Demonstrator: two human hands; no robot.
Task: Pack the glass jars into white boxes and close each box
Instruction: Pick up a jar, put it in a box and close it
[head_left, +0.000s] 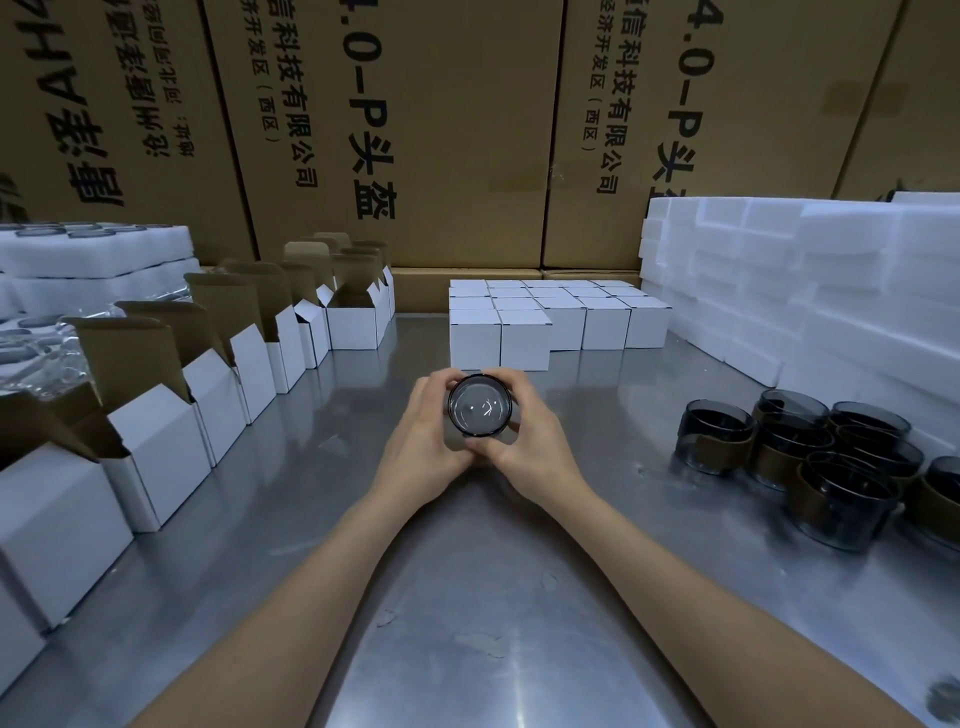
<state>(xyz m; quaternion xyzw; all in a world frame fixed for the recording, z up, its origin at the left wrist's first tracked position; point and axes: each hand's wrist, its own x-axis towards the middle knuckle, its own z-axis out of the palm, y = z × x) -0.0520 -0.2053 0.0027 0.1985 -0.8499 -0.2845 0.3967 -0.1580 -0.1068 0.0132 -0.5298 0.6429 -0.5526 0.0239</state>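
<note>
Head view: both hands, left (422, 441) and right (524, 441), curled round glass jar (480, 404) above table (467, 597) centre. Closed boxes (524, 322) stacked 12 o'clock; open boxes (218, 374) 9 o'clock; unpacked jars (810, 457) 3 o'clock. Much left.

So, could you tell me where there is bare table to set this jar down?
Bare steel table lies between the open boxes on the left and the hands, left hand, right hand, holding the jar. Crowded: closed boxes behind, loose jars at right.
</note>
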